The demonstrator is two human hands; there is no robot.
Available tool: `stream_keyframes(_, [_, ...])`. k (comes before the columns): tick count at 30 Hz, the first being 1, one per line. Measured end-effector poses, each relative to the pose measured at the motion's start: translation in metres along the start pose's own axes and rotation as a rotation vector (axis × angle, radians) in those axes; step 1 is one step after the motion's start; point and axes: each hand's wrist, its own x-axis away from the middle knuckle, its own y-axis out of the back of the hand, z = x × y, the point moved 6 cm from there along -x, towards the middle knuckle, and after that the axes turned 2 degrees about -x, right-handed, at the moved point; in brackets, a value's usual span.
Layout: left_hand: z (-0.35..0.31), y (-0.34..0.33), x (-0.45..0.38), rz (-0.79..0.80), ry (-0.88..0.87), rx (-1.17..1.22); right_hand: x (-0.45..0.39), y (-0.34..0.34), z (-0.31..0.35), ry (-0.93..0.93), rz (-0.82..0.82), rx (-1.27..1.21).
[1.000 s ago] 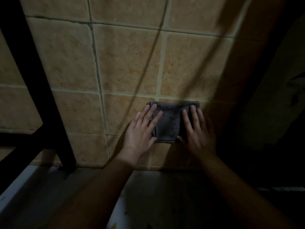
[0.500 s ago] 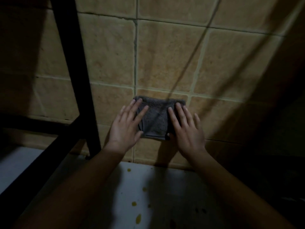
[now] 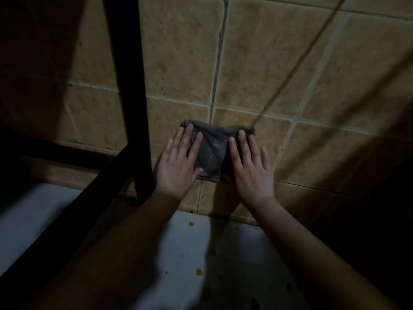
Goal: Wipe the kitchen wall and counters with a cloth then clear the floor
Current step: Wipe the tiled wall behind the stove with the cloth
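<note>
A folded dark grey cloth (image 3: 213, 148) lies flat against the tan tiled wall (image 3: 257, 63), low down, just above the white counter (image 3: 201, 247). My left hand (image 3: 178, 162) presses the cloth's left edge with straight fingers. My right hand (image 3: 249, 166) presses its right half, fingers spread flat. The cloth's middle shows between both hands. Yellow-brown drops dot the counter below.
A black metal rack frame (image 3: 131, 97) stands on the counter just left of my left hand, its upright post close to my wrist. Deep shadow covers the right side of the wall and counter. A thin dark line runs diagonally across the tiles.
Both hands and the cloth have slid left along the wall, closer to the black rack post. My view has followed left and down, showing more counter.
</note>
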Motion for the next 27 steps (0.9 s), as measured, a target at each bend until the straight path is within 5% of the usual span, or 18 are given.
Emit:
stream_keyframes(17, [-0.029, -0.017, 0.027, 0.418, -0.029, 0.185, 0.037, -0.013, -0.018, 0.059, 0.077, 0.007])
stream_keyframes(27, [-0.11, 0.022, 0.025, 0.263, -0.291, 0.322, 0.096, -0.008, -0.101, -0.077, 0.139, 0.063])
